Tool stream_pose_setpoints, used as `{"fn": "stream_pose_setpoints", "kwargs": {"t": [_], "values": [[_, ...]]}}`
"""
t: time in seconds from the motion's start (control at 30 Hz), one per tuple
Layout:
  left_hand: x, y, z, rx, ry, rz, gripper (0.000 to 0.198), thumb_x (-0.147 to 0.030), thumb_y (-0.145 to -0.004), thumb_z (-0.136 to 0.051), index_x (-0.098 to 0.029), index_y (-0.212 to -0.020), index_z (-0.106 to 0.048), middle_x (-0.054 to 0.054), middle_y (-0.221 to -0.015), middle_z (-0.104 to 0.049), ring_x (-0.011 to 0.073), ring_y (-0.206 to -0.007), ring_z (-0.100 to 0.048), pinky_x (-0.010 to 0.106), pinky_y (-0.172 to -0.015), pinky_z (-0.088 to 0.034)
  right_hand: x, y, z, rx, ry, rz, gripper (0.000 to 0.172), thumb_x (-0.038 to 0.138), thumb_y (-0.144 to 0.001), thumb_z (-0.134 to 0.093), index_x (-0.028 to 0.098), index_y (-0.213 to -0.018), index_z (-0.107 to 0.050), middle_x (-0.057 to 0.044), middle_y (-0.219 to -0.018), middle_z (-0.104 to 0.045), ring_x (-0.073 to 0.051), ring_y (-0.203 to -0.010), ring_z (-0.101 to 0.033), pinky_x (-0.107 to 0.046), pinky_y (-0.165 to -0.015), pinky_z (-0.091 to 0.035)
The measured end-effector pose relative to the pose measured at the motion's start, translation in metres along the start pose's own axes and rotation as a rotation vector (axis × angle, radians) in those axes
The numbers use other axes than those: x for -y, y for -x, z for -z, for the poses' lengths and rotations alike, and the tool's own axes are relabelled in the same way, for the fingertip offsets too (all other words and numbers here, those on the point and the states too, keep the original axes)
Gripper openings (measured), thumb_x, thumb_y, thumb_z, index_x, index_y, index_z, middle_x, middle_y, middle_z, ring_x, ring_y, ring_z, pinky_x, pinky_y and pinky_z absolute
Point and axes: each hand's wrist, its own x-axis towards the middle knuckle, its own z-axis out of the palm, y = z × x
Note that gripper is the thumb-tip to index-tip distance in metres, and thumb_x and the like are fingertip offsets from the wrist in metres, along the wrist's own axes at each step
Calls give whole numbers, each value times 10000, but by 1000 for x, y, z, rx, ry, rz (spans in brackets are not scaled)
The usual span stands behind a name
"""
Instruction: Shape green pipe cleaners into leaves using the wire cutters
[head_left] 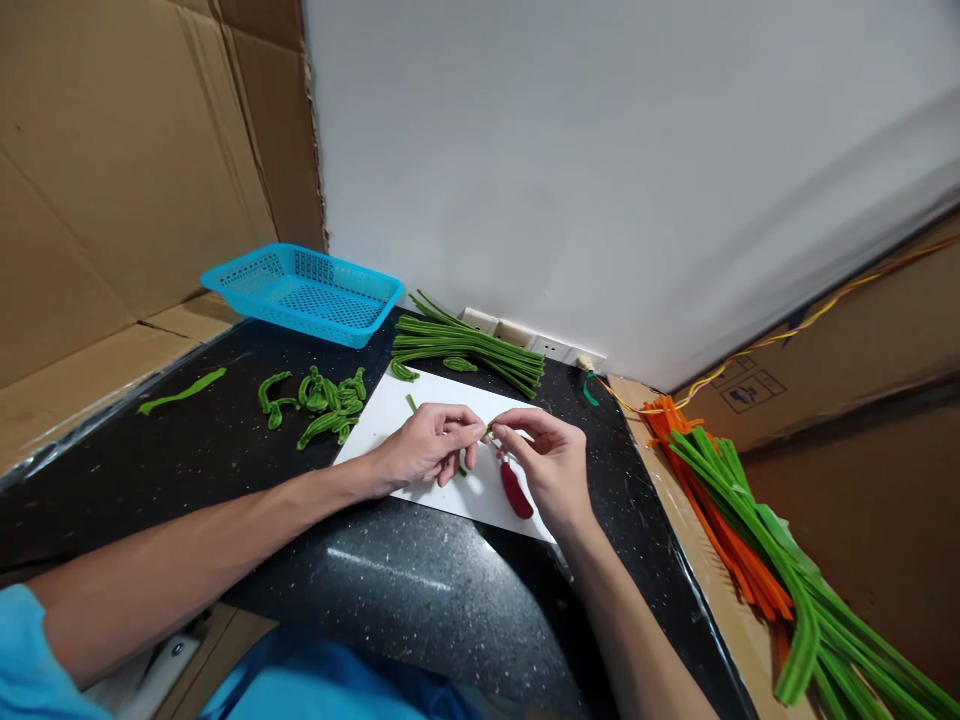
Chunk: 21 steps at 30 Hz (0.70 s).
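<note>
Over a white sheet (420,385), my left hand (439,440) and my right hand (551,455) meet fingertip to fingertip. Both pinch a small piece of green pipe cleaner (489,430), mostly hidden by the fingers. A red-handled tool (516,490) lies on the sheet beneath my right hand; its working end is largely covered, so I cannot tell its kind. Part of a green stem (411,402) shows behind my left hand. Bent green pipe-cleaner shapes (326,400) are heaped left of the sheet, and looped ones (403,371) rest at its far edge.
A blue perforated basket (304,315) stands at the back left. Behind the sheet lies a bundle of green pipe cleaners (472,345), near wall sockets (551,348). Orange stems (739,545) and thicker green stems (787,560) lie at right. A green strip (184,390) is on the left.
</note>
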Motion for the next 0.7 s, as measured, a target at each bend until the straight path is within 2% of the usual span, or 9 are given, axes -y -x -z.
{"fn": "stream_pose_setpoints", "kwargs": {"t": [0.17,0.27,0.4,0.53,0.7], "values": [[-4,2,1,55,72,89,431,-543,-905,-752,-113,-914,-717,29,-724,-684,42,-413,-495,151,-348,-273,-2,0,2,36,47,28,133,350,-848,-846,222,-848,-813,-50,-836,-764,-193,-721,-687,-308,-628,-553],[-4,3,1,14,60,93,414,-524,-893,-771,-112,-888,-729,43,-779,-694,47,-434,-512,157,-350,-286,-3,1,3,13,146,53,157,374,-871,-822,217,-862,-810,-64,-869,-780,-209,-760,-704,-317,-647,-560],[-5,3,0,-32,21,57,419,-521,-887,-776,-109,-826,-730,39,-752,-686,46,-434,-499,159,-362,-303,-4,4,1,9,260,99,146,364,-917,-773,224,-895,-812,-64,-887,-795,-215,-794,-726,-326,-694,-568],[-8,4,-2,-37,54,44,377,-488,-835,-834,-121,-856,-751,31,-761,-707,49,-426,-507,167,-355,-311,-3,5,-1,18,194,88,137,358,-918,-777,231,-884,-812,-55,-874,-787,-196,-733,-705,-303,-627,-554],[-9,5,-3,-10,32,16,342,-458,-869,-811,-120,-830,-769,46,-793,-724,59,-445,-555,175,-371,-341,4,5,-2,21,134,72,169,365,-918,-780,214,-842,-782,-41,-813,-742,-167,-660,-652,-289,-588,-527]]}}
